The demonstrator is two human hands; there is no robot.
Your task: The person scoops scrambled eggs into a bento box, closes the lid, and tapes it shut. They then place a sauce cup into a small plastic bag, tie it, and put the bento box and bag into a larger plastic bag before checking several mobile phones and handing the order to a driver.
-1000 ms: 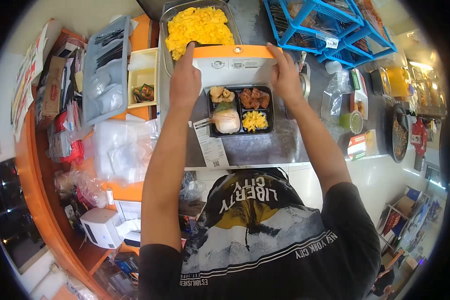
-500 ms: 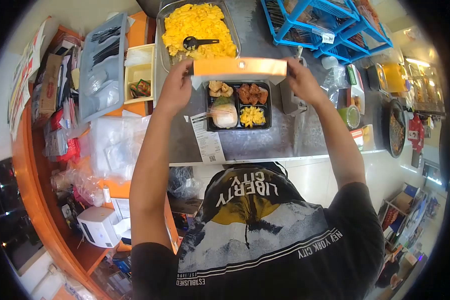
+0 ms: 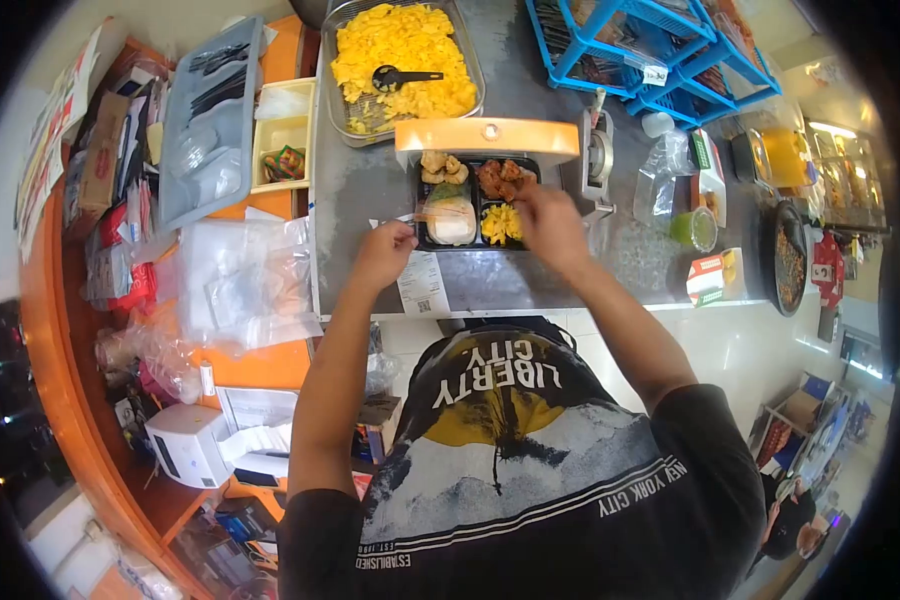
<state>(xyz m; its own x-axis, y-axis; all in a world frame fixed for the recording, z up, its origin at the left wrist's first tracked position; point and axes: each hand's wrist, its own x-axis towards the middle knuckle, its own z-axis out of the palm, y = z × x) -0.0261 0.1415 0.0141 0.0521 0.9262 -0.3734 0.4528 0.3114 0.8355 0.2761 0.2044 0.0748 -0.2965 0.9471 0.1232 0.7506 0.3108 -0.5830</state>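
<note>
A black compartment tray (image 3: 478,250) lies before me, holding fried pieces, a pale rounded portion with green on it, browned meat chunks (image 3: 503,178) and scrambled egg (image 3: 501,224). My left hand (image 3: 385,254) is at its near left corner, fingertips pinched together; what is between them is hidden. Over the right edge, my right hand (image 3: 555,228) has its fingers curled down beside the egg and meat. An orange cardboard sleeve (image 3: 488,137) stands across the tray's far end, touched by neither hand. A printed receipt (image 3: 424,283) sticks out by the near left corner.
A large pan of scrambled egg (image 3: 402,50) with a black spoon is at the back. Blue racks (image 3: 620,50) stand at the back right, a tape dispenser (image 3: 596,160) nearer. Left are a grey cutlery tray (image 3: 208,125) and plastic bags (image 3: 240,285).
Both hands have let go of the orange sleeve and come down toward me to the tray's sides. The sleeve now stands unheld at the tray's far end.
</note>
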